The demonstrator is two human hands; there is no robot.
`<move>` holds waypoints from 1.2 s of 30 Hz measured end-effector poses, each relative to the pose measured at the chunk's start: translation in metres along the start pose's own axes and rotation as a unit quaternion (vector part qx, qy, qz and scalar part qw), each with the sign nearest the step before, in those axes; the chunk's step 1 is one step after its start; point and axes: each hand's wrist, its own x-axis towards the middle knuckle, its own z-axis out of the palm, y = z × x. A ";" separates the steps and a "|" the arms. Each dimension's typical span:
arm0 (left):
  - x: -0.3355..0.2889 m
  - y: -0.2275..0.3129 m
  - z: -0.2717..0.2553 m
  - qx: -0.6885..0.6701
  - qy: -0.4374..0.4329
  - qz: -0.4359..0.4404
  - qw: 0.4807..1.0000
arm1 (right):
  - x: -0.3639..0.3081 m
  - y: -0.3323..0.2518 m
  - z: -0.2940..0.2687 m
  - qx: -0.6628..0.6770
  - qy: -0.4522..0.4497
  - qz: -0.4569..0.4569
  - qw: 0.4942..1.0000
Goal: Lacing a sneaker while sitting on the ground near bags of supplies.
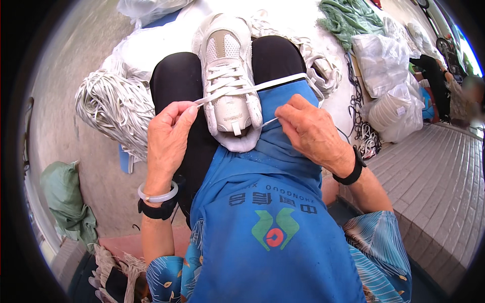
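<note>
A white sneaker with a beige toe panel rests between my knees, its toe pointing away and its heel opening toward me. White shoelace crosses its tongue in several rows. My left hand, beside the shoe's left edge, pinches one stretch of that lace. From there the lace runs over the tongue, and a loose length lies across my right thigh. Closed fingers of my right hand hold a thin metallic rod, its tip at the shoe's right collar edge. The rod's far end is hidden in my fist.
A big bundle of white laces lies at the left. More laced shoes sit beyond my right knee. Clear plastic bags, green netting and dark laces lie right. A blue apron covers my lap.
</note>
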 end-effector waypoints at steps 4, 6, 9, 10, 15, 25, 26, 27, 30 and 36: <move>0.004 0.003 0.005 0.013 0.018 0.038 0.999 | 0.008 0.001 -0.004 0.051 0.017 0.001 0.999; 0.009 0.000 0.008 0.017 0.060 0.107 0.992 | 0.010 0.002 -0.005 0.077 0.018 -0.003 0.997; 0.011 0.001 0.007 0.011 0.056 0.120 0.991 | 0.009 0.004 -0.006 0.027 -0.004 -0.021 0.999; 0.012 0.001 0.006 0.011 0.059 0.120 0.991 | 0.008 0.002 -0.008 -0.004 -0.037 -0.010 0.999; 0.017 0.011 -0.001 0.087 0.014 0.110 0.990 | 0.008 -0.007 -0.008 -0.069 -0.043 -0.027 0.996; 0.026 0.024 -0.007 0.140 -0.060 0.103 0.983 | 0.012 -0.014 0.002 -0.116 -0.066 -0.065 0.989; 0.027 0.024 -0.005 0.157 -0.049 0.145 0.976 | 0.014 -0.015 0.000 -0.105 -0.042 -0.070 0.991; 0.028 0.021 -0.003 0.173 -0.038 0.187 0.966 | 0.016 -0.015 0.000 -0.106 -0.043 -0.070 0.991; 0.031 0.016 -0.003 0.097 -0.041 0.136 0.985 | 0.025 -0.011 -0.001 -0.028 0.025 -0.053 0.998; 0.021 0.009 0.008 -0.022 -0.010 0.025 0.999 | 0.049 -0.011 0.006 0.131 0.125 0.012 0.983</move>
